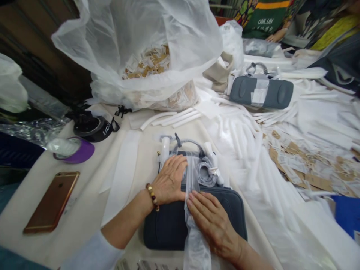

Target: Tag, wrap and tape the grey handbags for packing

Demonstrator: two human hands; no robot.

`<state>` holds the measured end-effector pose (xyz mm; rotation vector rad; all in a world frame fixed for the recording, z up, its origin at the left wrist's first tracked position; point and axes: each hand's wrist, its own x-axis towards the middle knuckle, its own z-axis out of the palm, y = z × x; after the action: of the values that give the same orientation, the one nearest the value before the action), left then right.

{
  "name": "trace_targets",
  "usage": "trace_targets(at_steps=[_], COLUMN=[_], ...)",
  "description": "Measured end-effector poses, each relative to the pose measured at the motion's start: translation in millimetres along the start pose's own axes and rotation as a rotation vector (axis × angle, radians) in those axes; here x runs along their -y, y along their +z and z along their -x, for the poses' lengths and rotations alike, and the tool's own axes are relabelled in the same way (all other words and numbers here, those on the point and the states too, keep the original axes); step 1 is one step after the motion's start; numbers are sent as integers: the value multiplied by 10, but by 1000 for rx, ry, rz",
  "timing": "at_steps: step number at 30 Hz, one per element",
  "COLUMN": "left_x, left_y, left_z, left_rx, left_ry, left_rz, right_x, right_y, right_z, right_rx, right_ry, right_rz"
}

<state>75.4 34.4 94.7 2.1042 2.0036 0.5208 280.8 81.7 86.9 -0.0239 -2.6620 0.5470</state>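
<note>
Blue bag (165, 230) lies on cream cloth (87, 202) beneath my hands: left hand (170, 178) flat, thumb apart; right hand (215, 223), fingers extended together, against the translucent strip (196, 249) (whether pinched, I cannot tell).

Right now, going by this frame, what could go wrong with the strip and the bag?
The translucent strip runs past the dark blue bag's near edge, so it might crease or skew if the right hand, resting on it, drags sideways.

The wrapped coil sits right beside the strip and could get nudged out of place.

The beaded bracelet on the left hand is near the bag and might rub it.
</note>
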Motion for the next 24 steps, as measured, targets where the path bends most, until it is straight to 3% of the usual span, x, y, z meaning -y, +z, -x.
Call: trace_targets(at_steps=[8,12,16,20,24], left_x=[38,-161,-356,-449,-462], left_y=[-81,-58,125,263,278], left_z=[12,265,583,701,672], left_rx=[-61,-130,-146,-210,-236], left_ry=[82,177,317,257,216], left_rz=[2,-82,-87,-107,-132], right_x=[53,91,123,201,317], right_y=[149,243,287,299,346], right_z=[100,196,244,270,352], right_rx=[-53,-71,-51,-17,-14], right_ry=[-97,-112,-85,-57,-41], right_rz=[231,302,296,239,236])
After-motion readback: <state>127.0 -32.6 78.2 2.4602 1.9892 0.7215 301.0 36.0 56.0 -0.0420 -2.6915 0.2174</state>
